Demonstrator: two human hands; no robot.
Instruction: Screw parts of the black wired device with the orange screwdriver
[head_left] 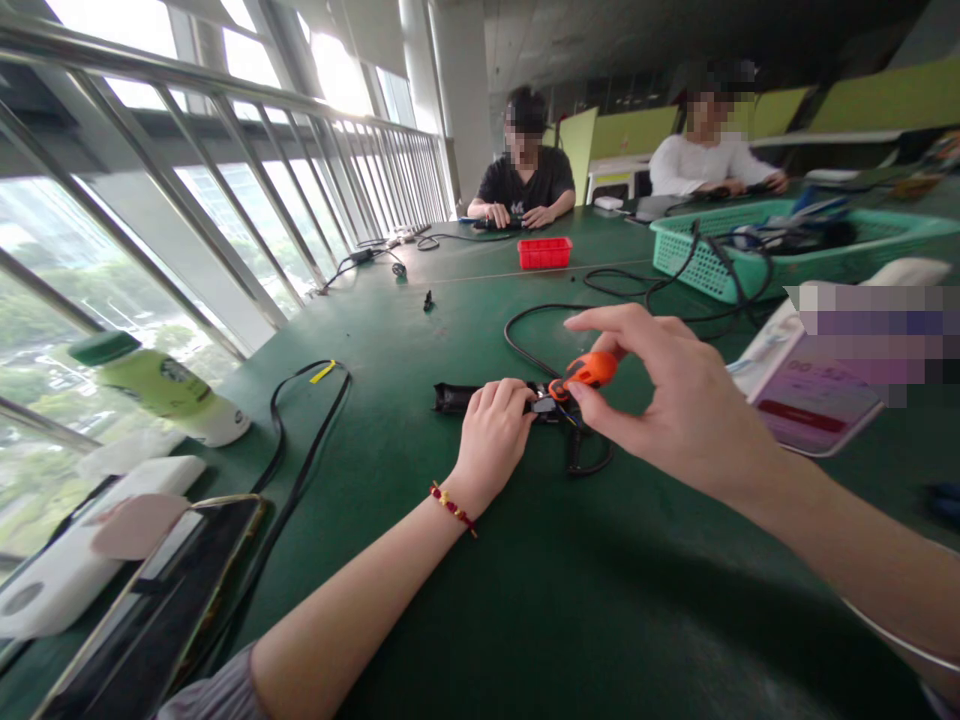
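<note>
A long black device [452,398] with a cord lies across the green table, its right part opened up with thin wires showing. My left hand [495,430] is closed over its middle, fingers curled on top and pressing it to the table. In my right hand [660,400] is a short screwdriver [592,371] with an orange and black handle. Thumb and fingers pinch that handle, and the index finger sticks out above it. The screwdriver tilts down to the left against the opened part of the device; its tip is hidden.
Ahead stand a red tray [545,253] and a green basket [720,270] of cables. A phone-like screen [817,400] leans at right. At left are a bottle [161,390], a white power bank [45,580], a dark phone [150,620] and a black cable [319,440]. Two people sit across.
</note>
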